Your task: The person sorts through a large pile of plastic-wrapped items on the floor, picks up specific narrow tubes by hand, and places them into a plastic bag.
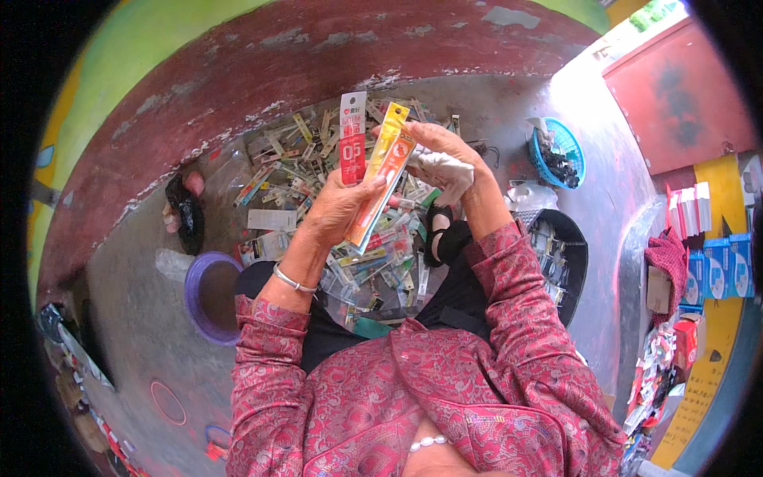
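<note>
Two slim packets with hanging holes stand fanned out in my left hand [338, 208], whose thumb lies across the front. One is a red and white packet [352, 151]; the other is a yellow and orange packet [379, 187], tilted with its top to the right. My right hand [449, 147] has its fingertips at the top of the yellow packet. A crumpled white cloth [447, 176] is bunched in its palm. Below both hands, a wide heap of similar slim packets [369, 278] covers the floor between my legs and beyond.
A purple basin [193, 298] stands at left, near a black plastic bag [187, 222]. To the right are a black tub [578, 238] holding packets and a blue basket [574, 143] with dark items. Blue boxes [727, 266] line the right side. A red wall [199, 103] rises behind the heap.
</note>
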`<state>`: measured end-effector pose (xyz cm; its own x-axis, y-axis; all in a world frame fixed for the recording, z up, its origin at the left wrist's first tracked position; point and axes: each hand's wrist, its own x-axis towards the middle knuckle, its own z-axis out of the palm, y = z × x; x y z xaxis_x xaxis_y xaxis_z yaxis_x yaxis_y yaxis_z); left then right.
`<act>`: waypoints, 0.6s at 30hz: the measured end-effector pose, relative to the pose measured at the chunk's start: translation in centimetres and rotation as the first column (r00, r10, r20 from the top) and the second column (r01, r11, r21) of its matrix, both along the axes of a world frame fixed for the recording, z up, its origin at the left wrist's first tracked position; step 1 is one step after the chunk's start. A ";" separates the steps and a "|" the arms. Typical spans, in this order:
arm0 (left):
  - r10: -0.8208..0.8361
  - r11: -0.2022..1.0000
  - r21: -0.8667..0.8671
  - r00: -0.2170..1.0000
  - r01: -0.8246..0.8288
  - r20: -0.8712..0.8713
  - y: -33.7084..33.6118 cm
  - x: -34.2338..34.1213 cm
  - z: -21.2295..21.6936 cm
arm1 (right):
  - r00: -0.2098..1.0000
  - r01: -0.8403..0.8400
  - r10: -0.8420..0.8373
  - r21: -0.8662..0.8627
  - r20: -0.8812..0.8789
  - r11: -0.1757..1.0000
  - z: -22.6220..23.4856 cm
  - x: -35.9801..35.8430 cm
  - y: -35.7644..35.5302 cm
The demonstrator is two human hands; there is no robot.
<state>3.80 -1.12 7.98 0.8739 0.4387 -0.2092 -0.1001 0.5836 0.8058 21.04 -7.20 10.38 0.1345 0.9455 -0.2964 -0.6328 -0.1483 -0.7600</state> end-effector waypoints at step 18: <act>-0.003 0.998 -0.059 1.000 0.003 -0.008 0.0 0.9 -0.6 | 0.868 0.005 -0.014 0.018 0.497 1.000 -2.7 3.3 0.9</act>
<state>4.65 -1.09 7.37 0.8736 0.4227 -0.2412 -0.0920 0.6301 0.7710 24.34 -6.26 7.70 0.2689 0.9475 -0.1733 -0.1723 -0.1297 -0.9765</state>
